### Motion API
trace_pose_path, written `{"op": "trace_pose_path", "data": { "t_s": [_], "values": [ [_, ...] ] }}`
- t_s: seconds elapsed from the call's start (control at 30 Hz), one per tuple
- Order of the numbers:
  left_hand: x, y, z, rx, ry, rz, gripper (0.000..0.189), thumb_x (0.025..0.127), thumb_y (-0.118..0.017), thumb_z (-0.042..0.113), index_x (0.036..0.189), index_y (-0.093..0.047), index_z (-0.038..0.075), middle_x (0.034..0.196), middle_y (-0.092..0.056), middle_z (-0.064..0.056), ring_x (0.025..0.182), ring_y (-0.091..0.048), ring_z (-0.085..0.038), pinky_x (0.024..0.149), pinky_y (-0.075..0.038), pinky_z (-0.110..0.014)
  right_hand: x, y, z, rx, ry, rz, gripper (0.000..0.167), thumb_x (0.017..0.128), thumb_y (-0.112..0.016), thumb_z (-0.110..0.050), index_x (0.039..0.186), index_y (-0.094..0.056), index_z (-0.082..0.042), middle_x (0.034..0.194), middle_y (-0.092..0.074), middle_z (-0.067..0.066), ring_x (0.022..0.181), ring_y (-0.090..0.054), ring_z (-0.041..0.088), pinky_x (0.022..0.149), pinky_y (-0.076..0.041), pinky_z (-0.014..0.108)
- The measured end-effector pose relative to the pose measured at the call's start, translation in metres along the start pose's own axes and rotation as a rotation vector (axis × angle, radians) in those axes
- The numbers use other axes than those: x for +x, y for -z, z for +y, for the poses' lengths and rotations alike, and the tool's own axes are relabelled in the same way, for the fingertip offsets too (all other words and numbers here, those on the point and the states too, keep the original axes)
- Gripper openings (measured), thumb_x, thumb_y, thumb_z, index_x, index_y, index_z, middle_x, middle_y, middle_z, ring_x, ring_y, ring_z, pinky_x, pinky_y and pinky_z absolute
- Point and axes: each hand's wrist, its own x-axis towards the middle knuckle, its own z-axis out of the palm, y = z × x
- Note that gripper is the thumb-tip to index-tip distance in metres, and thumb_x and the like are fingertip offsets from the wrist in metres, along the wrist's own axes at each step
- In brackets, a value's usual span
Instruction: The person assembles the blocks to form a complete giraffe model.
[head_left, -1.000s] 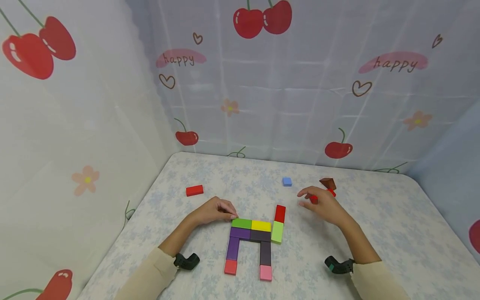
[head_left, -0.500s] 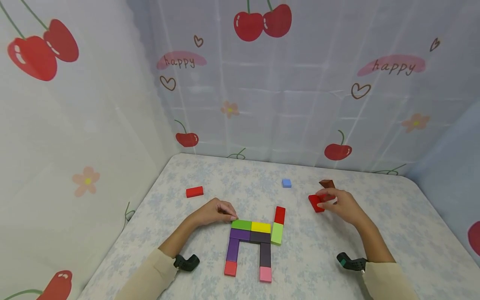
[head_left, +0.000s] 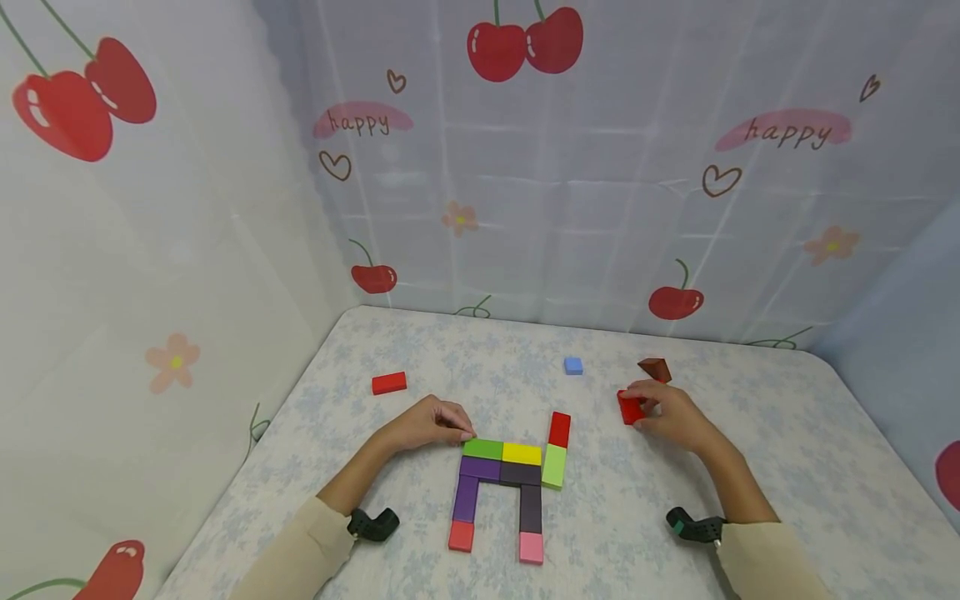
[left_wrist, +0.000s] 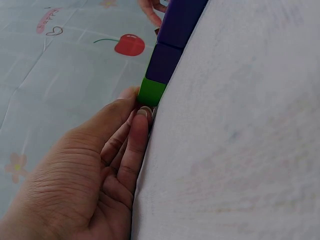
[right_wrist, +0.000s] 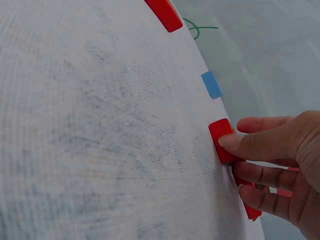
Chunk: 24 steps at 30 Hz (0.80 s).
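Note:
In the head view my left hand (head_left: pixel 427 421) is at the left end of the green block (head_left: pixel 483 449), thumb and bent fingers at its corner. The left wrist view shows the thumb tip against that green block (left_wrist: pixel 152 92), with fingertips bunched at its end. My right hand (head_left: pixel 675 417) pinches a red block (head_left: pixel 628 408) on the table's right side. In the right wrist view the thumb lies on this red block (right_wrist: pixel 221 140), and the other fingers reach behind it, over a second red block (right_wrist: pixel 251 207). A brown triangular block (head_left: pixel 656 369) sits just beyond.
Flat blocks form a figure: yellow block (head_left: pixel 522 452), purple block (head_left: pixel 465 498), dark block (head_left: pixel 530 508), pink block (head_left: pixel 531 548) and light green block (head_left: pixel 554 467) among them. A loose red block (head_left: pixel 389 383) and a small blue block (head_left: pixel 573 367) lie farther back. Curtains surround the table.
My right hand has gone from hovering over the red blocks to reaching right, then slightly back left, and now pinches the nearer red block. My left hand stays at the green block.

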Motion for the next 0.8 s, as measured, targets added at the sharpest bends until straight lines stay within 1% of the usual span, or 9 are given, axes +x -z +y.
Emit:
{"op": "trace_pose_path", "data": {
  "t_s": [0.1, 0.17, 0.23, 0.4, 0.47, 0.63, 0.73, 0.8],
  "values": [
    [0.001, 0.000, -0.001, -0.005, -0.003, -0.006, 0.013, 0.093, -0.075, 0.011, 0.104, -0.082, 0.008, 0.101, -0.075, -0.004, 0.093, -0.067, -0.016, 0.080, -0.055, -0.028, 0.001, -0.002, 0.002, -0.011, 0.006, 0.016, 0.045, 0.079, -0.086, -0.003, 0.121, -0.070, 0.002, 0.117, -0.066, 0.019, 0.085, -0.061, 0.024, 0.069, -0.054, 0.025],
    [0.001, 0.000, -0.001, -0.005, -0.006, -0.006, 0.013, 0.094, -0.074, 0.010, 0.104, -0.082, 0.007, 0.101, -0.075, -0.005, 0.093, -0.067, -0.016, 0.080, -0.055, -0.028, 0.002, -0.003, 0.002, -0.028, -0.002, 0.023, 0.046, 0.080, -0.087, -0.009, 0.121, -0.070, 0.001, 0.113, -0.067, 0.016, 0.086, -0.059, 0.024, 0.069, -0.054, 0.028],
    [0.001, 0.000, -0.001, -0.004, -0.005, -0.006, 0.013, 0.094, -0.074, 0.010, 0.104, -0.082, 0.007, 0.101, -0.075, -0.005, 0.092, -0.067, -0.016, 0.079, -0.055, -0.028, 0.003, -0.004, 0.001, -0.046, -0.012, 0.035, 0.046, 0.080, -0.088, -0.013, 0.121, -0.071, 0.000, 0.111, -0.068, 0.014, 0.089, -0.058, 0.026, 0.072, -0.055, 0.034],
    [0.002, 0.001, -0.001, -0.009, -0.014, -0.008, 0.013, 0.094, -0.074, 0.010, 0.104, -0.082, 0.007, 0.101, -0.075, -0.006, 0.091, -0.067, -0.016, 0.079, -0.055, -0.028, 0.003, -0.004, -0.006, -0.049, -0.030, 0.054, 0.046, 0.082, -0.086, -0.013, 0.123, -0.070, -0.002, 0.119, -0.065, 0.017, 0.104, -0.061, 0.034, 0.084, -0.057, 0.051],
    [0.003, 0.001, -0.001, -0.013, -0.021, -0.014, 0.013, 0.094, -0.074, 0.011, 0.104, -0.082, 0.007, 0.101, -0.075, -0.006, 0.092, -0.067, -0.016, 0.079, -0.055, -0.028, 0.004, -0.003, -0.011, -0.035, -0.028, 0.057, 0.046, 0.082, -0.086, -0.012, 0.124, -0.069, -0.002, 0.123, -0.063, 0.019, 0.109, -0.059, 0.037, 0.085, -0.057, 0.054],
    [0.003, 0.002, -0.002, -0.017, -0.036, -0.025, 0.013, 0.094, -0.074, 0.012, 0.104, -0.082, 0.009, 0.102, -0.075, -0.004, 0.093, -0.068, -0.018, 0.080, -0.056, -0.030, 0.009, -0.006, -0.026, 0.017, 0.011, 0.072, 0.045, 0.081, -0.086, -0.011, 0.123, -0.070, -0.002, 0.120, -0.064, 0.016, 0.108, -0.059, 0.039, 0.084, -0.057, 0.056],
    [0.001, 0.002, -0.002, -0.009, -0.037, -0.027, 0.013, 0.094, -0.074, 0.012, 0.104, -0.082, 0.010, 0.102, -0.075, -0.003, 0.093, -0.068, -0.018, 0.080, -0.057, -0.031, 0.015, -0.011, -0.032, 0.035, 0.032, 0.067, 0.045, 0.081, -0.086, -0.011, 0.123, -0.071, -0.003, 0.118, -0.065, 0.014, 0.106, -0.061, 0.037, 0.083, -0.057, 0.053],
    [0.001, 0.002, -0.002, -0.008, -0.032, -0.029, 0.013, 0.094, -0.074, 0.013, 0.104, -0.082, 0.010, 0.102, -0.075, -0.002, 0.093, -0.068, -0.018, 0.080, -0.057, -0.031, 0.020, -0.015, -0.034, 0.029, 0.027, 0.059, 0.046, 0.081, -0.087, -0.012, 0.123, -0.071, -0.005, 0.119, -0.065, 0.013, 0.107, -0.062, 0.035, 0.083, -0.058, 0.050]
  ]
}}
